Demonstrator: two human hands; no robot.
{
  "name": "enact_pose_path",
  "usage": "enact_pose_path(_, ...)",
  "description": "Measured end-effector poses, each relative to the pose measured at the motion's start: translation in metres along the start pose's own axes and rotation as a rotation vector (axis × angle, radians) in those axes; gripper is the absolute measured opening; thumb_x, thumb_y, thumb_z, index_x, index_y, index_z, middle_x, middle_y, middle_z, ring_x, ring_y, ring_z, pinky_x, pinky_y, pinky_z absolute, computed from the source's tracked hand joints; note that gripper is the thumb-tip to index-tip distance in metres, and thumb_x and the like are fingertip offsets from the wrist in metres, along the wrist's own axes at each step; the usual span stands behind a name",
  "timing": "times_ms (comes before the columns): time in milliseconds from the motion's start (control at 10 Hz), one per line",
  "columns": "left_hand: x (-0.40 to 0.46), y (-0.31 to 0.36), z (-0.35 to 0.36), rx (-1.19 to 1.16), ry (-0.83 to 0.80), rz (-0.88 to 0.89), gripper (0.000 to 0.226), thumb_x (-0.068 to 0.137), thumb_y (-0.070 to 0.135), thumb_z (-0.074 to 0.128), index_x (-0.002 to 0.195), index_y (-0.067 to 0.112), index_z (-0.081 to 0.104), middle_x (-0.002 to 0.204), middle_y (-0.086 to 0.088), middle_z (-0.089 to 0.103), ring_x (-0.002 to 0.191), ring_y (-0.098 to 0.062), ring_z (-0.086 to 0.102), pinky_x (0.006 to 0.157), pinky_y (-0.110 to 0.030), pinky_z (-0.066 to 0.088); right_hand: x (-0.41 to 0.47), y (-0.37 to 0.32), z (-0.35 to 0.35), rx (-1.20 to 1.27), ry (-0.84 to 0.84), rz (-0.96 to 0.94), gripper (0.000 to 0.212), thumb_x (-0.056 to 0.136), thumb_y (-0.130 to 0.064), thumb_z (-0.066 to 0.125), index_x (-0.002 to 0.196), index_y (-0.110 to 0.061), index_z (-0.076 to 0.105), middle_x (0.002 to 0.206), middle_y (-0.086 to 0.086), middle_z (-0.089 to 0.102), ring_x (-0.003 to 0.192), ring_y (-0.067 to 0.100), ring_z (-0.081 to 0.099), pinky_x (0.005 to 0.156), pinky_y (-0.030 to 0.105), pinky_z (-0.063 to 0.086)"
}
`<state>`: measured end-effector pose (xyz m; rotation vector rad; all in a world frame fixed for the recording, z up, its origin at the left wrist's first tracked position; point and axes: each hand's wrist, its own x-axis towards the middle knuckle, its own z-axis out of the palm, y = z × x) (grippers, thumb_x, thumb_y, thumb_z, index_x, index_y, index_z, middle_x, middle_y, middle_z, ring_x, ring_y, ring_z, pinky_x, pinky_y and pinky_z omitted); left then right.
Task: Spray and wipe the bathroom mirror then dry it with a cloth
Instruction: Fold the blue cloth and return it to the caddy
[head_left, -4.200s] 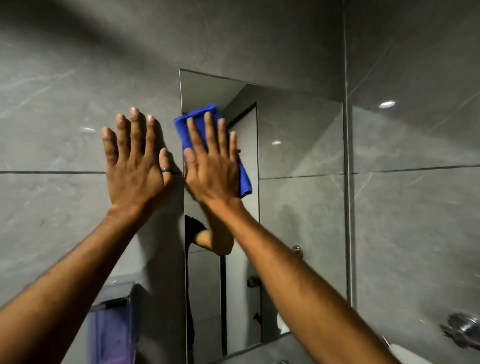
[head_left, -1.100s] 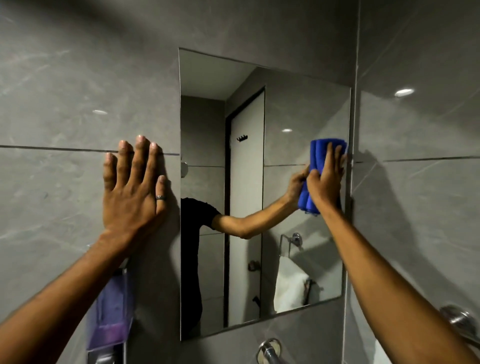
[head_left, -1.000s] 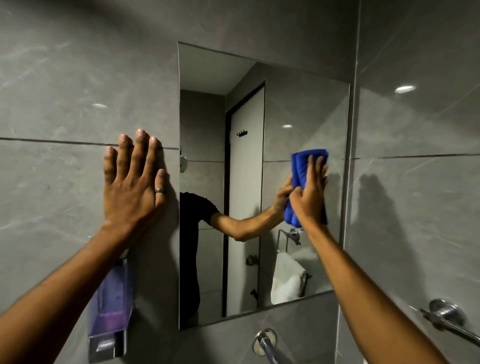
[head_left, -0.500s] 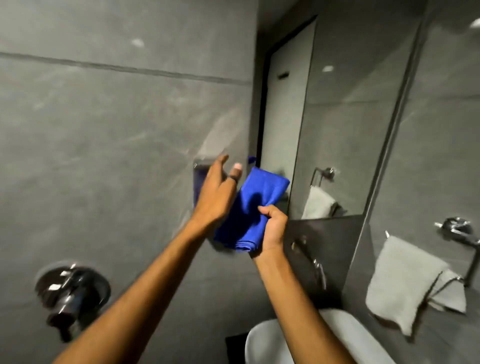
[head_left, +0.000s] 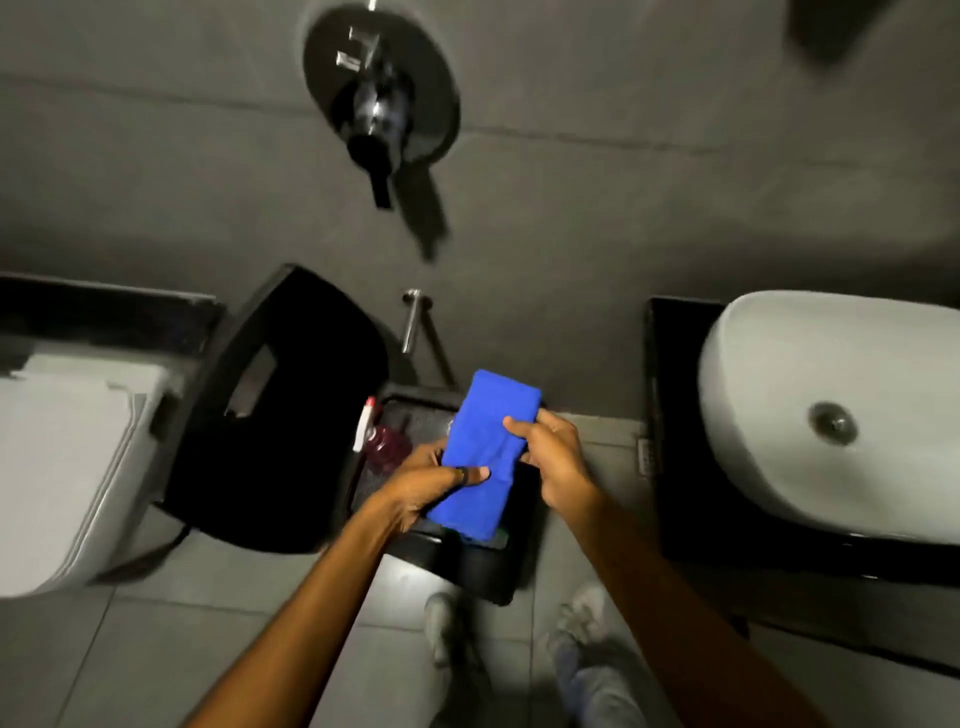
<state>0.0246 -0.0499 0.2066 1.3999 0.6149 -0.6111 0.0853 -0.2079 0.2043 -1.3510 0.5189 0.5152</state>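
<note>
head view: a folded blue cloth (head_left: 480, 452) sits at frame centre, held between 2 bare hands over an open black bin (head_left: 467, 561) on the tiled floor (head_left: 130, 660). the left hand (head_left: 431, 480) has its grip closed on the cloth's lower left edge, thumb on top; the right hand (head_left: 553, 452) pinches the right edge. the cloth looks soft, light and limp, likely damp, so it is best held by a folded edge or bunched in the palm. a spray bottle (head_left: 371, 436) lies just left of it in the bin. a white basin (head_left: 831, 415) on a dark surface (head_left: 675, 519) fills the right, a toilet (head_left: 67, 467) the left, a wall tap (head_left: 376, 98) the top. the mirror is out of frame.
</note>
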Motion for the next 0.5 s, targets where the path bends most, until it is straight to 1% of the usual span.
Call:
enact_pose_path(100,0.039,-0.067,-0.034,0.047,0.159,-0.063,0.042,0.090,-0.012,0.071,0.131,-0.007,0.064,0.117,-0.019,0.071,0.087,-0.020,0.067,0.071,-0.018,0.059,0.054,0.061,0.014,-0.175,-0.005,0.125,0.031,0.092,0.005,0.062,0.122,0.005,0.065,0.108,0.013,0.069,0.095,0.025,0.065,0.072,0.033,0.054)
enact_pose_path(200,0.085,-0.118,-0.055,0.023,0.265,-0.104,0.024,0.094,-0.014,0.065,0.114,0.000,0.065,0.097,-0.012,0.069,0.065,-0.007,0.066,0.054,-0.018,0.055,0.115,0.112,0.030,-0.300,0.029,0.178,0.027,0.093,0.003,0.062,0.120,0.004,0.066,0.106,0.011,0.066,0.095,0.022,0.062,0.074,0.034,0.053)
enact_pose_path(300,0.134,-0.160,-0.067,-0.031,0.364,-0.128,0.031,0.094,-0.016,0.062,0.089,0.015,0.062,0.084,-0.006,0.068,0.067,-0.016,0.066,0.064,-0.029,0.057,0.172,0.153,0.048,-0.430,0.050,0.157,0.024,0.091,0.004,0.064,0.114,0.010,0.066,0.103,0.021,0.068,0.092,0.023,0.058,0.076,0.037,0.050)
enact_pose_path(400,0.180,-0.200,-0.077,-0.043,0.411,-0.125,0.022,0.094,-0.014,0.063,0.091,0.008,0.066,0.099,-0.017,0.070,0.091,-0.028,0.064,0.089,-0.044,0.058,0.214,0.191,0.059,-0.566,0.050,0.128,0.023,0.088,0.001,0.069,0.107,0.013,0.068,0.100,0.027,0.071,0.088,0.024,0.058,0.083,0.049,0.054)
enact_pose_path(500,0.196,-0.222,-0.082,0.111,0.439,-0.168,0.023,0.093,-0.001,0.070,0.115,-0.004,0.068,0.110,-0.021,0.074,0.101,-0.035,0.072,0.101,-0.052,0.058,0.223,0.205,0.062,-0.740,0.086,0.132,0.027,0.085,-0.007,0.074,0.106,0.009,0.071,0.102,0.022,0.074,0.096,0.030,0.069,0.095,0.048,0.055)
